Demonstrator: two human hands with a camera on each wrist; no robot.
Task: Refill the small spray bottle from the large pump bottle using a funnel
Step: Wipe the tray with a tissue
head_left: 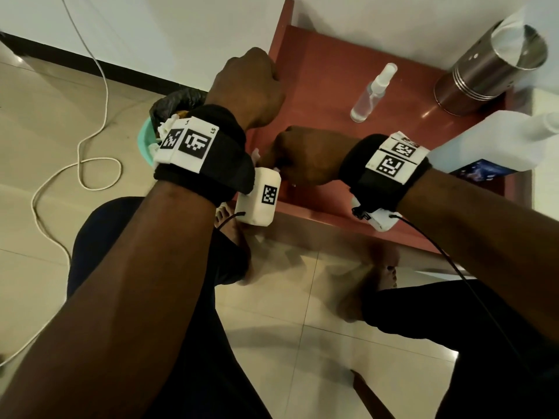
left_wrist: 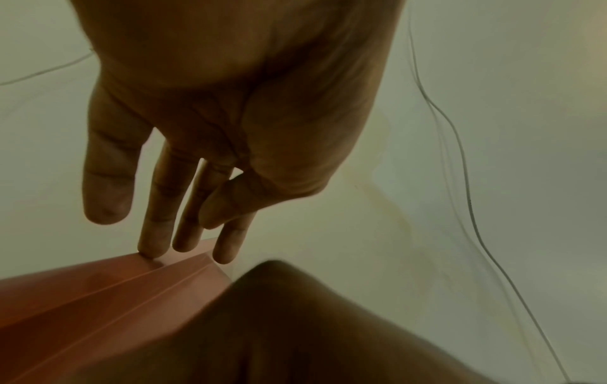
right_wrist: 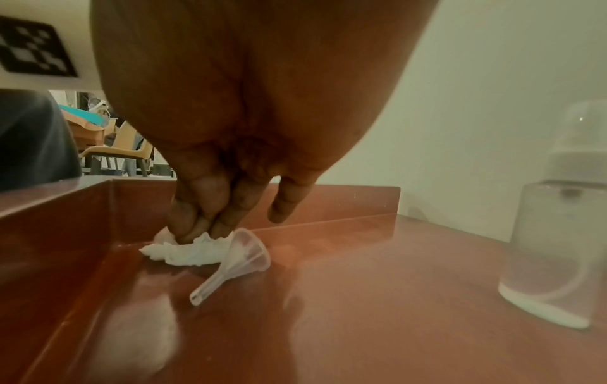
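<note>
The small clear spray bottle [head_left: 373,92] [right_wrist: 555,233] stands capped near the back of the red table [head_left: 326,71]. At the right edge stands the large white pump bottle [head_left: 496,143]. A clear plastic funnel [right_wrist: 236,262] lies on its side near the front left corner. Beside it my right hand [head_left: 290,158] [right_wrist: 203,231] pinches a crumpled white tissue [right_wrist: 187,250] against the tabletop. My left hand [head_left: 251,83] [left_wrist: 184,241] hangs with straight fingers, its fingertips touching the table's raised left rim [left_wrist: 184,262]. The head view hides the funnel under my right hand.
A steel canister [head_left: 490,71] stands at the back right corner by the wall. Left of the table sits a teal bin [head_left: 145,146] lined with a black bag. A white cable [head_left: 90,164] loops over the tiled floor. My legs and feet are below the table.
</note>
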